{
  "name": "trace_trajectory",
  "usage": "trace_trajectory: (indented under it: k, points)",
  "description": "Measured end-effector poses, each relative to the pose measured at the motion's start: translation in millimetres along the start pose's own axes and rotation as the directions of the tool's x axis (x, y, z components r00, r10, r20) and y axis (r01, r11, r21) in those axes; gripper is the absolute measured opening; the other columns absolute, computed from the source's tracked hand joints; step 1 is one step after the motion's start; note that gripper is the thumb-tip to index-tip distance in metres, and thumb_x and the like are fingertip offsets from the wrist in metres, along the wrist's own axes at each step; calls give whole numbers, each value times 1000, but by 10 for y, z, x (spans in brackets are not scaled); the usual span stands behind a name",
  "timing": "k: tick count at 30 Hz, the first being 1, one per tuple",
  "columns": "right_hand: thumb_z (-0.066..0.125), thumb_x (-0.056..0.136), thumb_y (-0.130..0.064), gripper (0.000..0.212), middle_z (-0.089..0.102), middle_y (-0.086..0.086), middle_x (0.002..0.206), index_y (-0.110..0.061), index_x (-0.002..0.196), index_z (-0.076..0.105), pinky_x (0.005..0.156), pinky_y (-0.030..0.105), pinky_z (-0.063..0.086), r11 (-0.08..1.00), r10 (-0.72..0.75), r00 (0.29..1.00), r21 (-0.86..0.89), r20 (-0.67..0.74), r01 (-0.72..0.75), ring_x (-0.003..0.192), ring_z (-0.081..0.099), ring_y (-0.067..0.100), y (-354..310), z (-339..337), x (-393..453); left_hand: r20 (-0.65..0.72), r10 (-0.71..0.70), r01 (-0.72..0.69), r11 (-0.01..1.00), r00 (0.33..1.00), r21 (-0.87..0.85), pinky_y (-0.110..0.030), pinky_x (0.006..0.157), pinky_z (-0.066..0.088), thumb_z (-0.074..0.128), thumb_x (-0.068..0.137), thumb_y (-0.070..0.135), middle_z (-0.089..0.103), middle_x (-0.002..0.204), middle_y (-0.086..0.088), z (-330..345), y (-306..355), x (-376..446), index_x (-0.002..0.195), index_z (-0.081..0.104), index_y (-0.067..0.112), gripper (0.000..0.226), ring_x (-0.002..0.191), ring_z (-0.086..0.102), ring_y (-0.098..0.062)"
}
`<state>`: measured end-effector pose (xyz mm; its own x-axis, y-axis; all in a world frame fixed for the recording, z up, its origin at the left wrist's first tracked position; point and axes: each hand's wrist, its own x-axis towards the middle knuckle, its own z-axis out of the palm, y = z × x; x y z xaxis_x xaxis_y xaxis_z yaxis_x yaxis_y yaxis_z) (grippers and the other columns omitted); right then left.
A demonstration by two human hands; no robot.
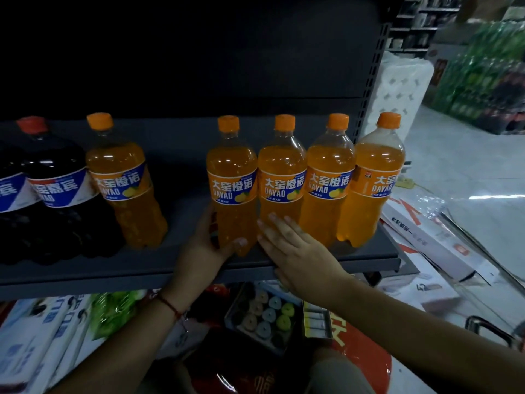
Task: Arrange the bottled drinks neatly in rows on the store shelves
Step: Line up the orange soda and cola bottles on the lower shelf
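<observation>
Several orange soda bottles with orange caps stand in a row on the dark grey shelf (355,263) at the right. My left hand (203,247) grips the base of the leftmost bottle of that row (231,180). My right hand (295,251) lies with straight fingers against the base of the second bottle (281,177). Two more orange bottles (329,177) (375,177) stand to its right at the shelf's end. A lone orange bottle (125,177) stands further left, with a gap between it and the row. Dark cola bottles (56,180) fill the far left.
The shelf's back is dark and bare behind the bottles. Below the shelf lie packaged goods, a tray of coloured rolls (264,314) and a red item (366,362). White boxes (434,240) and plastic wrap lie on the floor right. Green bottle packs (483,75) stand far right.
</observation>
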<state>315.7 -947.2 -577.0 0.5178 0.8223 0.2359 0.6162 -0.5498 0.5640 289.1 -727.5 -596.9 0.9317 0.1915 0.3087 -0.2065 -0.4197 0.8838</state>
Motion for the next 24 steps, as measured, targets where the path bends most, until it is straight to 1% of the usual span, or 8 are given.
trace_trajectory:
  k: [3,7,10,13,15,18,22,24]
  points:
    - [72,78,-47,78,36,19,154,-5,141,51,119,49,8,996,20,998,86,-55,-15,144,17,38,-32,-38,19,-40,12,-12,1000,999,13,-5,86,43,81,73,40,51,120,47,21,4,-32,146,36,39,85,113,51,17]
    - [64,84,-43,62,47,13,148,-13,137,54,118,48,26,961,96,982,272,-160,-49,141,27,31,-59,-233,41,-25,-18,18,1000,1000,19,-33,95,53,81,74,47,58,127,30,32,31,-66,144,36,44,83,115,57,5]
    - [42,90,-44,55,46,6,150,-19,138,52,114,48,25,912,184,958,401,-219,-83,142,27,22,-27,-546,211,4,-31,30,991,1000,132,-36,99,52,69,73,68,55,134,27,-88,187,-120,145,29,48,84,119,54,6]
    - [45,93,-50,61,33,1,158,-22,147,39,114,32,12,817,186,964,575,-191,-44,146,19,17,5,-954,611,-154,88,-25,928,984,371,-30,98,50,55,81,76,48,145,18,-502,352,-272,149,31,40,81,128,50,-4]
    - [51,95,-48,68,19,-1,163,-24,154,27,113,29,12,720,151,976,694,-157,1,150,12,15,-19,-1231,972,-283,227,-60,865,932,498,-27,94,48,62,87,59,50,139,14,-923,369,-344,144,38,33,67,126,52,-10]
    - [59,95,-39,75,15,0,164,-23,156,19,107,24,14,649,162,960,758,-227,70,148,16,17,-125,-1604,1571,-463,299,52,794,835,606,-36,104,42,70,84,44,48,142,-5,-1528,254,-349,148,38,16,77,132,43,-21]
    - [66,91,-43,87,22,5,162,-18,157,15,97,26,31,337,228,973,936,25,-103,144,30,23,-267,-1756,2376,-537,158,135,875,829,464,-33,109,39,77,81,38,43,146,-5,-1812,-78,-299,152,30,19,88,136,41,-17]
    - [68,88,-46,83,37,11,154,-11,152,29,92,29,37,309,243,964,933,111,-185,138,41,27,-332,-1677,2629,-551,76,163,914,831,372,-27,104,38,78,80,38,43,148,-1,-1775,-222,-287,152,29,24,89,134,41,-13]
